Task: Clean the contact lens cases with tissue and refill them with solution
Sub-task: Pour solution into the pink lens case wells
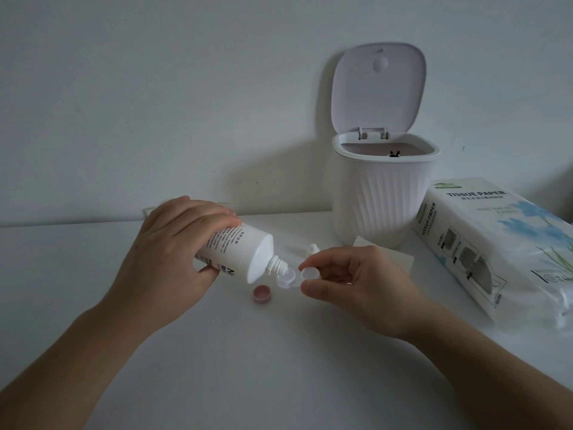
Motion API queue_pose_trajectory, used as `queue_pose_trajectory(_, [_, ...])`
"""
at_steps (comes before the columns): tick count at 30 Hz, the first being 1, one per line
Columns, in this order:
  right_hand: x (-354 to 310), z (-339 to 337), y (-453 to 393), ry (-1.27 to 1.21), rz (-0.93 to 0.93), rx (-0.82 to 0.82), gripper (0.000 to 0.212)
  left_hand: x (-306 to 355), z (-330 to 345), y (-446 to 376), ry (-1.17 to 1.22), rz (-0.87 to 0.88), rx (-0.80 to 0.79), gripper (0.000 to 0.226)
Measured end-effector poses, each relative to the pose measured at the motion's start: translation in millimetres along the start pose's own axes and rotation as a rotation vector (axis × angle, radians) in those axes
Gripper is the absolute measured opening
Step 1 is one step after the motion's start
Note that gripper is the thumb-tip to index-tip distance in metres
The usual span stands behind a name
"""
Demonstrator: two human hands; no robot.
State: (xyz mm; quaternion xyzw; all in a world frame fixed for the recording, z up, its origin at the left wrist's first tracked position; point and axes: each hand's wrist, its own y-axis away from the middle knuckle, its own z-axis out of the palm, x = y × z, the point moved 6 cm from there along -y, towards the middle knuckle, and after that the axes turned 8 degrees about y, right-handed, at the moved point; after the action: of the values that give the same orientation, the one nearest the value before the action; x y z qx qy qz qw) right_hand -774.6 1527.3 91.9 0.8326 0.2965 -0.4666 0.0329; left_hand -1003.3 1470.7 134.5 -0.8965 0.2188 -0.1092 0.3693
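From my head camera, looking down at the white table (279, 367): my left hand (176, 252) is wrapped around the white solution bottle (238, 252), fingers over the top of it and thumb underneath, and I've got it tipped over with the nozzle pointing down and to the right. The nozzle tip sits right at the rim of the open well of the contact lens case (286, 279), which is clear and small, just above the table in the middle of the scene. My right hand (350, 287) pinches the other end of that case between thumb and forefinger, the remaining fingers loosely curled. I can't tell whether any liquid is coming out. A pink cap (261, 293) lies on the table, open side up, just beside the case on my left. Behind my right hand there's a small white bottle cap (313, 249) and a flat sheet of tissue (397, 259). Further back stands a ribbed white bin (381, 200) with its lid (378, 88) flipped up against the wall. To the right lies a pack marked TISSUE PAPER (496, 243).
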Motion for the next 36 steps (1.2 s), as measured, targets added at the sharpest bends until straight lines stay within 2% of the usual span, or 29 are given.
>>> queue_pose_trajectory(6, [0, -1, 1, -0.022, 0.010, 0.003, 0.018, -1, 0, 1, 0.015, -0.037, -0.013, 0.069])
queue_pose_trajectory(11, [3, -3, 1, -0.058, 0.025, 0.034, 0.020, -3, -2, 3, 0.115, -0.098, 0.021, 0.064])
queue_pose_trajectory(17, [2, -4, -1, -0.066, 0.009, 0.029, 0.019, -8, -5, 7, 0.233, -0.203, 0.067, 0.072])
queue_pose_trajectory(25, [0, -8, -1, 0.125, -0.063, 0.011, 0.019, -25, -6, 18, 0.442, -0.461, 0.135, 0.067])
queue_pose_trajectory(36, [9, 0, -2, 0.223, -0.019, -0.072, 0.023, -32, -1, 20, 0.583, -0.577, 0.148, 0.059])
